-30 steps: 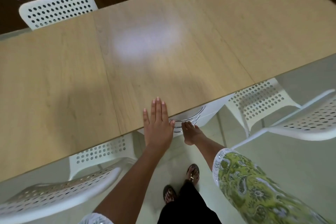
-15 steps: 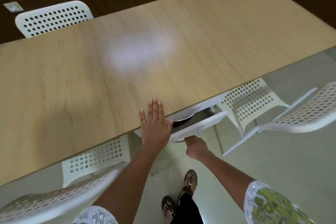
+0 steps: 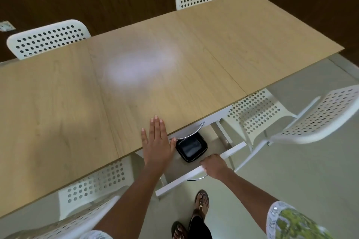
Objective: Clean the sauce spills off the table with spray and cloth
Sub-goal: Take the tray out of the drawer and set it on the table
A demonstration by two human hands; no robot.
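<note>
Left hand (image 3: 157,143) lay flat on the table (image 3: 58,112); right hand (image 3: 214,165), at 5 o'clock, gripped the light, free-sliding drawer (image 3: 191,177) by its front edge.

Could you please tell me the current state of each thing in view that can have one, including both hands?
drawer: pulled open beneath the table edge.
black tray: lying flat inside the drawer, looks empty.
left hand: fingers straight, palm resting flat on the table edge.
right hand: fingers curled, gripping the drawer front.
tabletop: bare where visible, no spill apparent, one glare patch.
chairs: tucked beside the table, unoccupied.
</note>
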